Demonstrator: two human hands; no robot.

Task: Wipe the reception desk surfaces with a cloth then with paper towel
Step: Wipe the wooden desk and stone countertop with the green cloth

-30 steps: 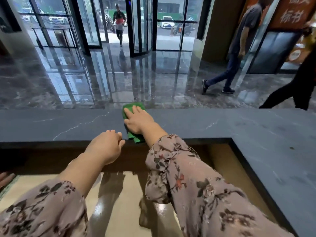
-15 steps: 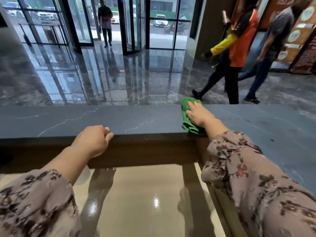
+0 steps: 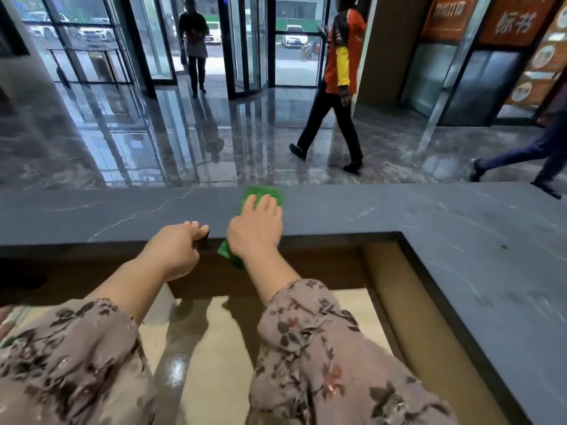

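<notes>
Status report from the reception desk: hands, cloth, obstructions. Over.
Right hand flat, pressing green cloth on the stone countertop. Left hand holds the countertop's near edge. Cloth's tail hangs over that edge. Small speck on the right wing.

a building's entrance lobby, seen from behind the reception desk: a raised dark stone counter [image 3: 399, 210] turns a corner around a lower glossy beige worktop [image 3: 214, 348]. beyond it a polished dark marble floor [image 3: 147, 148] reflects tall glass walls and a revolving door [image 3: 245, 44], with parked cars [image 3: 294, 38] outside. orange signs [image 3: 515, 19] line the right side, and people, one in an orange jacket [image 3: 337, 56], walk through
</notes>
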